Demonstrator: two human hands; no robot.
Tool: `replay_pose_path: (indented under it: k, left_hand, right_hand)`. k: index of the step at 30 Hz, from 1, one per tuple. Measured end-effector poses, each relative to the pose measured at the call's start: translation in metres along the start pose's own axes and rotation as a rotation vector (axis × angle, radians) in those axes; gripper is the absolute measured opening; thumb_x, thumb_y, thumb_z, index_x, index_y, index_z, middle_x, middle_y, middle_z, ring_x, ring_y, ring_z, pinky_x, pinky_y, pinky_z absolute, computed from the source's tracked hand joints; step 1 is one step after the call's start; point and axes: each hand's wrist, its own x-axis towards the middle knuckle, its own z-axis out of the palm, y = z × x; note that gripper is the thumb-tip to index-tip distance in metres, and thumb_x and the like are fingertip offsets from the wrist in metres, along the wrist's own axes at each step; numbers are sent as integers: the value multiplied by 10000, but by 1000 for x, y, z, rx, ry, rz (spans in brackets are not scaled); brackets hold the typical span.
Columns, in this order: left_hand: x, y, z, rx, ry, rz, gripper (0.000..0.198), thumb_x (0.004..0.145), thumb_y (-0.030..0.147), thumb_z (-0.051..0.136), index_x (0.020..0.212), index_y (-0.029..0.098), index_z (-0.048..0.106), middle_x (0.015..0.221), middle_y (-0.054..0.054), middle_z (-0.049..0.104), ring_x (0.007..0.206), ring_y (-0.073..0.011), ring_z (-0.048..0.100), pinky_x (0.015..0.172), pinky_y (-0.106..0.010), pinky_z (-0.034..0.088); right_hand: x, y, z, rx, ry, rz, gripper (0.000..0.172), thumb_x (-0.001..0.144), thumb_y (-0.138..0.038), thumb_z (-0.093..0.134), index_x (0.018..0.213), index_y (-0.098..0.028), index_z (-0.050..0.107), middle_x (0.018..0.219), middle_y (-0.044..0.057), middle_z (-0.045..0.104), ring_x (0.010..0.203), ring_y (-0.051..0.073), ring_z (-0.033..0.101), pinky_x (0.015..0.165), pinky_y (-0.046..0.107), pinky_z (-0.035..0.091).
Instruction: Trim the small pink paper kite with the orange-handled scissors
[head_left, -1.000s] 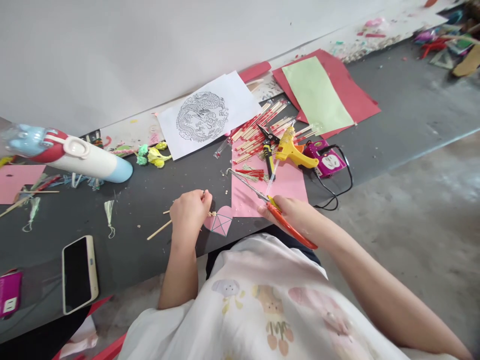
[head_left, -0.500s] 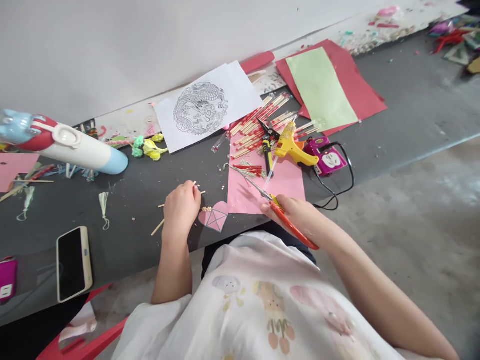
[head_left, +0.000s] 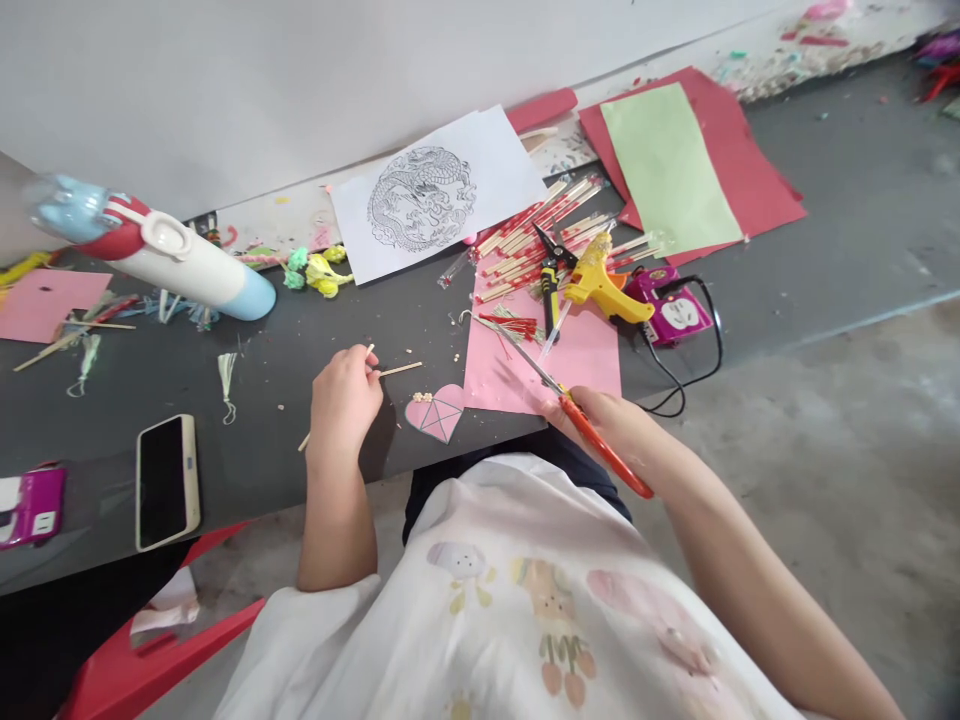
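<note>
My left hand (head_left: pixel 346 395) is closed on a thin wooden stick (head_left: pixel 369 351), whose tip shows at the fingertips. Another stick (head_left: pixel 401 369) lies on the table just right of that hand. A pink paper heart (head_left: pixel 436 414) with drawn lines and a small row of pale bits rests near the table edge, between my hands. My right hand (head_left: pixel 600 425) grips the orange-handled scissors (head_left: pixel 609 450), blades pointing up and left over a pink sheet (head_left: pixel 487 375). On that sheet lies a red and pale tassel (head_left: pixel 517 327).
Beyond the pink sheet lie wrapped sticks (head_left: pixel 525 235), black pliers (head_left: pixel 550 290), a yellow glue gun (head_left: pixel 600 285) and a corded purple box (head_left: pixel 679 312). A dragon drawing (head_left: pixel 495 160), bottle (head_left: pixel 202 270), tassel (head_left: pixel 226 375) and phone (head_left: pixel 166 485) lie around.
My left hand has shifted left, away from the paper heart, and the stick on the table beside it is more exposed. My right hand still holds the scissors. The whole view has shifted a little.
</note>
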Motion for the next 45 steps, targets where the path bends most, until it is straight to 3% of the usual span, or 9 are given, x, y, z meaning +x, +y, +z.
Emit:
replay_pose_path:
  k: [7,12,17,24,29,33,37,45]
  left_hand:
    - [2,-15,-5,26,-8,-67,98,812,238,474,889,220,532,850,-47,676,848,-246,618,685,-327,404]
    - [3,-14,-6,-3,-4,-55,156,779,182,494,924,221,537,883,-43,676,878,-234,616,690,-309,401]
    - [1,-2,-6,-100,-52,4,109,851,276,454,881,219,542,872,-31,670,824,-203,613,684,-289,399]
    - [2,36,-3,-272,-100,224,269,931,326,317,845,199,538,939,-65,663,887,-197,601,746,-288,409]
    - [1,52,-5,-531,-84,273,335,947,350,295,783,195,542,891,-20,660,867,-146,597,770,-246,411]
    - [-3,57,-11,-662,-84,269,335,942,378,335,782,188,560,806,7,646,689,-95,565,692,-203,406]
    - [-7,62,-16,-751,-81,285,310,934,394,369,836,188,578,685,27,605,561,-74,495,605,-192,385]
    - [-18,64,-15,-902,-12,391,245,925,352,404,883,184,576,713,4,620,622,-96,560,608,-203,411]
  right_hand:
    - [-2,-8,3,-6,-21,-13,415,823,-616,398,695,-226,460,677,46,607,588,171,538,541,252,356]
    - [0,-8,7,-8,-29,-31,423,825,-631,393,693,-231,437,686,45,613,592,176,536,552,254,362]
    - [1,-8,11,47,-43,-59,432,825,-640,391,690,-230,411,690,34,607,600,169,527,563,255,361]
    - [1,-22,18,181,-140,-163,446,833,-646,373,686,-225,401,665,7,576,589,150,509,555,246,353]
    - [0,-26,18,103,-11,-129,424,838,-635,365,704,-233,372,690,18,591,602,168,524,555,256,352]
    - [-1,-25,14,55,77,-111,371,834,-598,407,759,-236,380,721,30,593,694,204,580,553,258,350]
    - [-2,-24,15,38,84,-133,383,843,-602,389,879,-222,419,792,60,601,777,236,602,569,278,376]
    - [-4,-29,18,-15,216,-280,376,829,-538,500,934,-185,425,867,102,602,827,264,597,627,329,435]
